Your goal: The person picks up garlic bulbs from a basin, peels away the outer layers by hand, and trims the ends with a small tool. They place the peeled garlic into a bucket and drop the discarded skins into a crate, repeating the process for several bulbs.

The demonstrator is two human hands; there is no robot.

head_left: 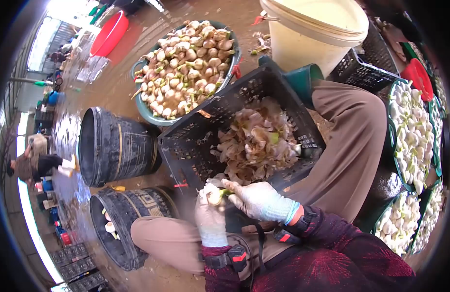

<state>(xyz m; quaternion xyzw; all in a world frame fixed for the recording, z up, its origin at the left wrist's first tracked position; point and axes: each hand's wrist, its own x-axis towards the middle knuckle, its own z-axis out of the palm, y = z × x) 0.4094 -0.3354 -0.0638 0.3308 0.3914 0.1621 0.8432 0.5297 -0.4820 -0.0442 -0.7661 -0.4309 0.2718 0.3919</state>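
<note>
My left hand (210, 219), in a pale glove, is closed around a garlic bulb (215, 194) with a short green stem. My right hand (256, 199), gloved too, pinches at the stem side of the same bulb, its thumb and finger beside loose skin. Both hands are at the near edge of a black crate (186, 151) that holds a heap of papery garlic skins (259, 141). Beyond the crate is a round green tub (142, 109) full of unpeeled bulbs (186, 68).
Two black buckets (120, 146) (137, 209) lie tilted at the left, the nearer holding a few bulbs. A cream bucket (303, 44) stands ahead. Baskets of white bulbs (410, 131) line the right. A person (35, 158) is at the far left.
</note>
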